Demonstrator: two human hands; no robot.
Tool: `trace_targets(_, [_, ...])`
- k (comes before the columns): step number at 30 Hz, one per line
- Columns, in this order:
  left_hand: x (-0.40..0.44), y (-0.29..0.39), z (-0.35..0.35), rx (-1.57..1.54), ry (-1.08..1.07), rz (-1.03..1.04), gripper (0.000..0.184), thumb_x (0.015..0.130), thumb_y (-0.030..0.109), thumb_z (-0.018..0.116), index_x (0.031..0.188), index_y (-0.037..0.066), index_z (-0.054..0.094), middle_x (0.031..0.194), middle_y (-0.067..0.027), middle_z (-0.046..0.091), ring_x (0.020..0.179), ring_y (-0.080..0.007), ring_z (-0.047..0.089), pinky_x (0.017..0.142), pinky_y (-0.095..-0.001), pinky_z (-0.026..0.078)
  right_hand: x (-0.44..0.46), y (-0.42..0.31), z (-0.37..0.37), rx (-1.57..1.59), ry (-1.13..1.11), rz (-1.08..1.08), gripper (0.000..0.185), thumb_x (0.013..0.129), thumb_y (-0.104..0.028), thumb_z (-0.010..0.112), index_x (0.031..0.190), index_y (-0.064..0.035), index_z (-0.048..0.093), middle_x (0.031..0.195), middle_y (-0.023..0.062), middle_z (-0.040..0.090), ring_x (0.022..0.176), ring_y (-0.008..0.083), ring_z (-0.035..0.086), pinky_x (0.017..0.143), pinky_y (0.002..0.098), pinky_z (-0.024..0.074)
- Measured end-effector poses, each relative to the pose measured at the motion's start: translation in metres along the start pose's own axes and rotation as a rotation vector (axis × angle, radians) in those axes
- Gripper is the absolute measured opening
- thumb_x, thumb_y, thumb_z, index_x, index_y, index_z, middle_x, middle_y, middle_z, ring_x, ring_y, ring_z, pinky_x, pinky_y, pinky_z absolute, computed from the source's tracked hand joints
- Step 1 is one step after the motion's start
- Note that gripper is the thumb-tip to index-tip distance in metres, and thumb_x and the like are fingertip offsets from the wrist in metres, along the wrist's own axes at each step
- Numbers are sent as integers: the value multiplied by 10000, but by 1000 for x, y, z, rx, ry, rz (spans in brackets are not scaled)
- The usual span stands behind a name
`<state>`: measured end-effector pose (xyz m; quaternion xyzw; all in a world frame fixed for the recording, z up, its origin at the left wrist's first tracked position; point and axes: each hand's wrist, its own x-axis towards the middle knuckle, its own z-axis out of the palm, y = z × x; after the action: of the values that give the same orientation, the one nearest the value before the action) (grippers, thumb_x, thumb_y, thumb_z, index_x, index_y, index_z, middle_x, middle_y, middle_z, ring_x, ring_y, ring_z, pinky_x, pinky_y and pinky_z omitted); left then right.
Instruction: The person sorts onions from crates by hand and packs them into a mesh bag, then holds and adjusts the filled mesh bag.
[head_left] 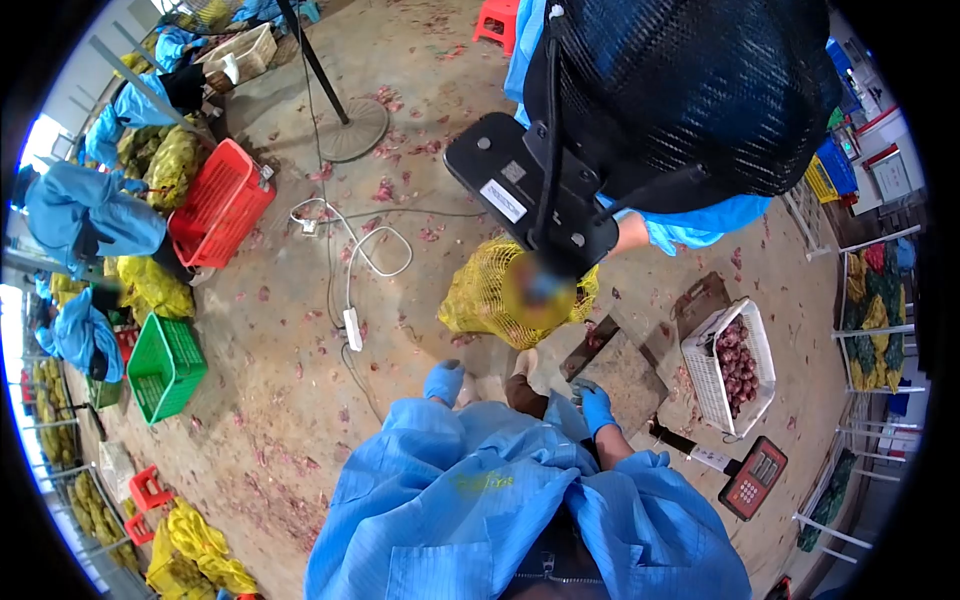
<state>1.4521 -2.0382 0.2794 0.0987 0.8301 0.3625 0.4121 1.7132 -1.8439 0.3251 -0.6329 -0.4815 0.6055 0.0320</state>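
My left hand (444,381), in a blue glove, hangs low in front of my blue gown; its fingers are hidden. My right hand (597,406), also blue-gloved, hangs beside the near-left edge of a platform scale (625,375), fingers pointing down and apart, with nothing visible in them. Ahead of both hands a yellow mesh bag (475,295) rests on the floor, partly covered by a blurred patch. Over it leans a person in blue (700,225), under black mesh with a dark device attached. A white crate (708,372) of red onions (735,365) stands right of the scale.
A red scale display (755,478) lies at the right. A white power strip (352,330) and cables cross the floor, beside a stand base (355,130). Leftward are a red crate (225,195), a green crate (165,370), yellow bags (150,285) and several people in blue.
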Motion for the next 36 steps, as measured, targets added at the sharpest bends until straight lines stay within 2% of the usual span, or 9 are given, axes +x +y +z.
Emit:
trace_targets(3, [0, -2, 1, -1, 9, -5, 356, 765, 192, 540, 1045, -27, 538, 878, -127, 611, 669, -167, 585, 628, -269, 466, 0, -1, 1, 5, 3, -4, 231, 827, -113, 424, 985, -153, 587, 837, 42, 609, 617, 134, 570, 482, 236, 423])
trace_targets(5, [-1, -2, 1, -8, 15, -16, 355, 763, 193, 540, 1043, -26, 540, 879, -129, 611, 675, -171, 588, 631, -271, 467, -6, -10, 3, 79, 24, 25, 223, 812, -25, 431, 971, -40, 587, 878, 127, 588, 687, 189, 576, 594, 260, 490])
trace_targets(12, [-16, 20, -8, 71, 44, -16, 342, 758, 208, 534, 1021, -8, 561, 853, -147, 618, 694, -188, 603, 652, -286, 466, -13, -19, 4, 42, 37, 39, 216, 830, -65, 431, 985, -62, 582, 856, 114, 592, 663, 183, 571, 581, 257, 480])
trace_targets(14, [-18, 22, -9, 86, 46, -11, 340, 757, 212, 532, 1017, -4, 565, 845, -147, 620, 693, -188, 604, 655, -286, 466, -5, -10, 2, 29, 12, 36, 248, 807, -88, 415, 988, -136, 577, 864, 58, 614, 604, 145, 565, 479, 237, 415])
trace_targets(18, [-13, 13, -5, 84, 49, -17, 339, 755, 217, 531, 1009, -5, 569, 826, -143, 622, 676, -186, 600, 646, -286, 463, -4, -12, 1, 13, 4, 27, 248, 802, -86, 416, 982, -137, 579, 854, 48, 616, 607, 138, 564, 473, 235, 409])
trace_targets(20, [-12, 12, -5, 83, 45, -19, 340, 755, 217, 531, 1008, -6, 569, 821, -144, 622, 670, -186, 598, 641, -287, 462, -8, -18, 1, 0, 17, 25, 210, 838, -103, 441, 994, -95, 581, 857, 99, 593, 648, 155, 562, 555, 240, 446])
trace_targets(29, [-7, 1, -1, 36, 30, -52, 345, 759, 212, 532, 1020, -12, 557, 831, -135, 618, 654, -175, 589, 629, -281, 460, -12, -24, 1, 2, 27, 54, 203, 838, -92, 443, 985, -64, 581, 846, 98, 589, 651, 154, 561, 549, 234, 454])
trace_targets(36, [-8, 2, -2, 50, 26, -55, 347, 755, 216, 535, 1017, -10, 561, 831, -135, 619, 659, -180, 591, 636, -282, 462, -7, -18, 1, 33, 7, 33, 211, 837, -103, 446, 1000, -77, 578, 848, 99, 589, 650, 157, 563, 551, 239, 454])
